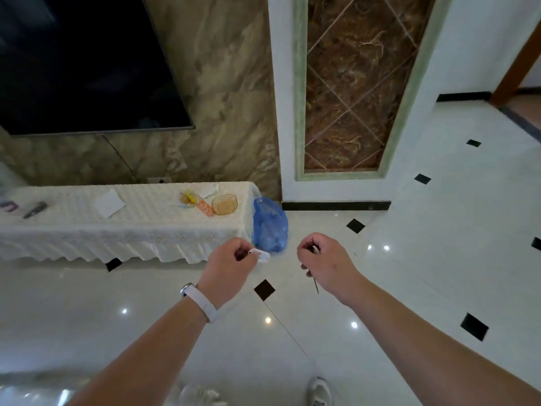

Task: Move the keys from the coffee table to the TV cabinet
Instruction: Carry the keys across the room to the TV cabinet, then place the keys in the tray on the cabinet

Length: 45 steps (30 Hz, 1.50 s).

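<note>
My left hand (227, 263) is closed around a small white tag-like piece (260, 254) that sticks out past the fingers; a white band sits on that wrist. My right hand (322, 259) is closed too, with a thin dark key or pin (316, 286) hanging below it and a pale bit showing between the fingers. Both hands hover above the tiled floor, just in front of the right end of the TV cabinet (87, 230), which is covered by a white lace cloth. The rest of the keys is hidden inside my fists.
On the cabinet lie an amber glass dish (224, 204), snack wrappers (194, 200), a white paper (109, 203) and a remote (35, 210). A blue plastic bag (269, 225) stands on the floor by its right end. The TV (82, 63) hangs above. Glossy white floor all round.
</note>
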Each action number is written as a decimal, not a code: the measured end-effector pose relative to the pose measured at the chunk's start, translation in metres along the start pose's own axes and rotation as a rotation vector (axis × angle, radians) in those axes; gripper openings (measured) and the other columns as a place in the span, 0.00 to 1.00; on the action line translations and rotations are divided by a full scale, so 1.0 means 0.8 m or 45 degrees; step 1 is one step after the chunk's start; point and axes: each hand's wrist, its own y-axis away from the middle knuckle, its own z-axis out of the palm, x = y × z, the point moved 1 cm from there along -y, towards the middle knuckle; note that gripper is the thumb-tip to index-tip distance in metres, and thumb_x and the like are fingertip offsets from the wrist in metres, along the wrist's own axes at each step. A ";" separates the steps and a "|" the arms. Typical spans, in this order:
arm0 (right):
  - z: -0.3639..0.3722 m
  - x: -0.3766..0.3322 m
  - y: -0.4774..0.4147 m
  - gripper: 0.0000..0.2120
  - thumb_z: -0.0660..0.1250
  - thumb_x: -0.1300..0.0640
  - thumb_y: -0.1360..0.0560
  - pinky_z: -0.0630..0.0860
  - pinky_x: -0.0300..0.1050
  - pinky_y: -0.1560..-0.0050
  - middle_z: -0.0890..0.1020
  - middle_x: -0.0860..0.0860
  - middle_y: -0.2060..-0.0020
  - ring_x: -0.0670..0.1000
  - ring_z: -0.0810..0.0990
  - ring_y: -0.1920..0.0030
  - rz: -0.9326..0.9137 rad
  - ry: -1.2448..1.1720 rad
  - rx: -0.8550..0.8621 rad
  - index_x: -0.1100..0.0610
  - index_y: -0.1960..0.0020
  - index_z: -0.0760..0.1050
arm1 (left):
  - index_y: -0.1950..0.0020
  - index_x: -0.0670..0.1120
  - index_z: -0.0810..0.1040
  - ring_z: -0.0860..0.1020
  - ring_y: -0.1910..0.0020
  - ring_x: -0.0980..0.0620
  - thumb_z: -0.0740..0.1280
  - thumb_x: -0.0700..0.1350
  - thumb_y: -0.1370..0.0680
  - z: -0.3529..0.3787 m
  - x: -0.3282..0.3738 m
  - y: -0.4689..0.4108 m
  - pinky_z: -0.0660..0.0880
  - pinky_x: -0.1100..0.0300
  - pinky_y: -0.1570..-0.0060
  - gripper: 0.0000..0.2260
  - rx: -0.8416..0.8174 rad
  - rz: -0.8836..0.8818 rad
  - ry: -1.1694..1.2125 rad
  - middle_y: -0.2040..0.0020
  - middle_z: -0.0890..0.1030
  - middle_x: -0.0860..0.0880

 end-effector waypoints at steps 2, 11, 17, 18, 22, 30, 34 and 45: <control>-0.009 -0.010 -0.037 0.04 0.65 0.58 0.27 0.82 0.55 0.56 0.82 0.57 0.60 0.53 0.80 0.63 -0.015 0.023 -0.013 0.58 0.56 0.77 | 0.62 0.48 0.78 0.70 0.72 0.55 0.69 0.44 0.26 0.000 0.007 -0.024 0.69 0.59 0.70 0.05 0.028 -0.030 0.035 0.71 0.74 0.53; 0.018 -0.045 -0.157 0.03 0.65 0.56 0.25 0.82 0.50 0.58 0.81 0.54 0.60 0.54 0.81 0.60 -0.020 0.128 -0.178 0.56 0.56 0.76 | 0.65 0.51 0.75 0.70 0.72 0.57 0.69 0.44 0.25 -0.036 -0.013 -0.110 0.65 0.64 0.71 0.09 0.214 -0.181 0.019 0.71 0.73 0.54; 0.064 -0.066 -0.244 0.03 0.65 0.57 0.26 0.82 0.50 0.58 0.81 0.54 0.60 0.51 0.79 0.62 -0.005 0.178 -0.234 0.56 0.57 0.76 | 0.62 0.49 0.78 0.72 0.69 0.56 0.69 0.45 0.25 -0.057 -0.052 -0.201 0.67 0.63 0.69 0.05 0.233 -0.250 0.067 0.68 0.76 0.52; 0.071 -0.070 -0.262 0.03 0.65 0.57 0.26 0.82 0.53 0.57 0.81 0.54 0.61 0.52 0.80 0.62 -0.011 0.192 -0.226 0.55 0.58 0.76 | 0.61 0.48 0.78 0.73 0.68 0.56 0.69 0.45 0.25 -0.062 -0.058 -0.221 0.67 0.63 0.69 0.05 0.235 -0.252 0.072 0.67 0.77 0.52; 0.107 -0.097 -0.343 0.04 0.65 0.57 0.27 0.80 0.53 0.58 0.80 0.51 0.64 0.51 0.77 0.65 -0.018 0.348 -0.215 0.54 0.60 0.75 | 0.62 0.47 0.77 0.72 0.68 0.55 0.69 0.44 0.25 -0.086 -0.088 -0.306 0.66 0.65 0.69 0.06 0.202 -0.254 0.110 0.68 0.76 0.52; 0.193 -0.153 -0.486 0.04 0.64 0.58 0.25 0.68 0.40 0.67 0.77 0.49 0.67 0.47 0.74 0.68 0.009 0.456 -0.253 0.54 0.59 0.75 | 0.60 0.46 0.77 0.74 0.64 0.54 0.68 0.43 0.25 -0.161 -0.140 -0.462 0.68 0.64 0.65 0.05 0.165 -0.277 0.120 0.64 0.78 0.50; 0.221 -0.170 -0.528 0.06 0.65 0.58 0.25 0.69 0.39 0.64 0.77 0.47 0.66 0.48 0.76 0.64 0.032 0.431 -0.260 0.52 0.60 0.74 | 0.61 0.48 0.76 0.74 0.64 0.55 0.68 0.43 0.24 -0.185 -0.150 -0.512 0.68 0.65 0.65 0.05 0.175 -0.289 0.111 0.65 0.78 0.51; 0.257 -0.198 -0.690 0.02 0.65 0.58 0.25 0.73 0.39 0.62 0.79 0.47 0.63 0.47 0.76 0.62 -0.040 0.425 -0.345 0.56 0.55 0.77 | 0.61 0.45 0.77 0.74 0.66 0.56 0.70 0.42 0.26 -0.198 -0.176 -0.637 0.69 0.69 0.66 0.05 0.278 -0.392 0.120 0.66 0.78 0.51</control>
